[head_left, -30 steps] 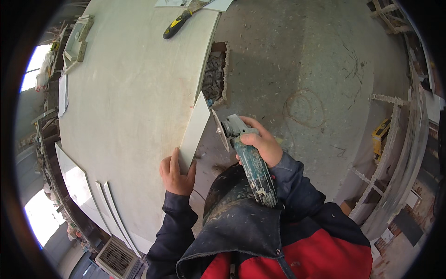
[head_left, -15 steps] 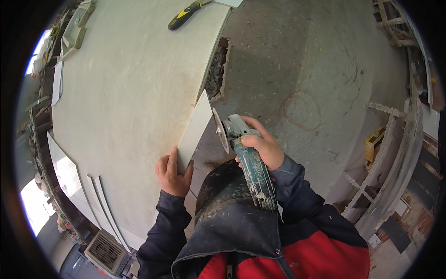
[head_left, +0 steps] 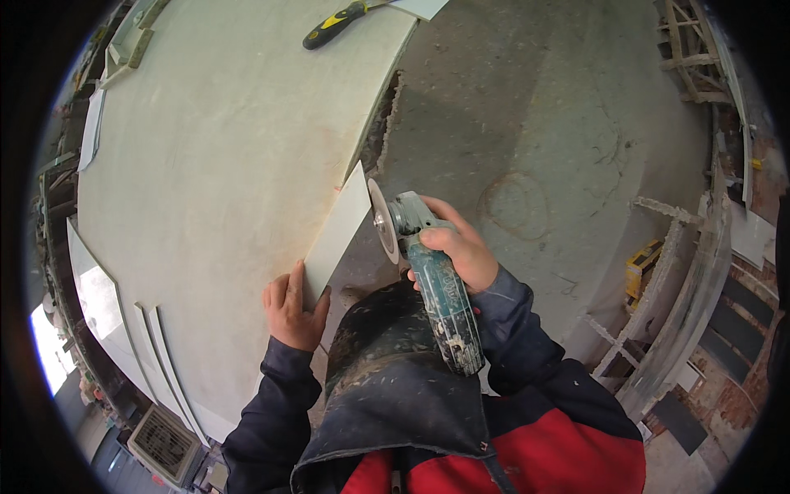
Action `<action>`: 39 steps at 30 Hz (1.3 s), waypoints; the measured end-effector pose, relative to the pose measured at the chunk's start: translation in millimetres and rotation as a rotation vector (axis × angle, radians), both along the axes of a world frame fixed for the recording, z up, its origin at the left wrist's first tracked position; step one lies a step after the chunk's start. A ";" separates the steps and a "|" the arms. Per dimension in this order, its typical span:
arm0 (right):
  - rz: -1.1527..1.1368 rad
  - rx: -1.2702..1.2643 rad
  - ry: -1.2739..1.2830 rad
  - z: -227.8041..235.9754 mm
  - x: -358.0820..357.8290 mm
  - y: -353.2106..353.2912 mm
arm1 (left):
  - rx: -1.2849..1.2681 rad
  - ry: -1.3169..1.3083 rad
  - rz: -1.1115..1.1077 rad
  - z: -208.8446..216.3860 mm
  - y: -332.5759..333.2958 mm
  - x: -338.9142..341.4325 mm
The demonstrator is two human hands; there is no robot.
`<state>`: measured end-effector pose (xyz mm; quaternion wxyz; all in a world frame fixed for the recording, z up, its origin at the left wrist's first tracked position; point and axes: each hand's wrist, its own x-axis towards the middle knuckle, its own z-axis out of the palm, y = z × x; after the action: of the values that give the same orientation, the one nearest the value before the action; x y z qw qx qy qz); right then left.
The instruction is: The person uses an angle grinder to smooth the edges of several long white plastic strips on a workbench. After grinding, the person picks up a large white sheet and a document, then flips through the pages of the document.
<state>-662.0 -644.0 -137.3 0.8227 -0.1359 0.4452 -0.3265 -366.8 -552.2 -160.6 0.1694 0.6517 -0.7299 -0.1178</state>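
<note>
My left hand (head_left: 296,309) grips the near end of a white, tile-like strip (head_left: 340,235), fingers on top and thumb at its right edge. The strip lies slantwise over the table's edge, its pointed end facing away from me. Wrapped around a worn teal angle grinder (head_left: 444,300) is my right hand (head_left: 465,251), thumb on the upper side near the grey head. The grinder's thin round disc (head_left: 382,221) stands nearly upright beside the strip's far right edge; whether they touch I cannot tell.
The pale table (head_left: 214,156) fills the left side. A black-and-yellow handled tool (head_left: 336,26) lies at its far end, and narrow strips (head_left: 169,370) at near left. A yellow object (head_left: 642,270) stands by a dusty frame (head_left: 683,210) on the right.
The disc has shifted slightly farther along the strip's edge, toward its pointed end. My left hand keeps its hold on the strip. The whole view has shifted a little.
</note>
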 end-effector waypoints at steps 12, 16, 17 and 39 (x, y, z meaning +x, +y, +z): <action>0.030 -0.080 0.010 -2.5 -2.6 -8.8 | 0.025 0.003 0.009 3.6 4.3 -5.6; 0.025 -0.085 0.007 -1.6 -2.8 -11.5 | 0.029 0.000 0.011 3.3 4.7 -6.5; 0.026 -0.084 0.005 -2.1 -3.2 -12.0 | 0.027 -0.001 0.012 3.4 4.7 -7.1; -0.013 -0.065 0.002 -0.3 5.6 -21.8 | 0.042 -0.022 0.009 10.3 5.3 -4.0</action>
<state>-656.4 -665.8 -137.6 0.8153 -0.1601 0.4359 -0.3459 -370.9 -546.9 -150.3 0.1483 0.6595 -0.7262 -0.1252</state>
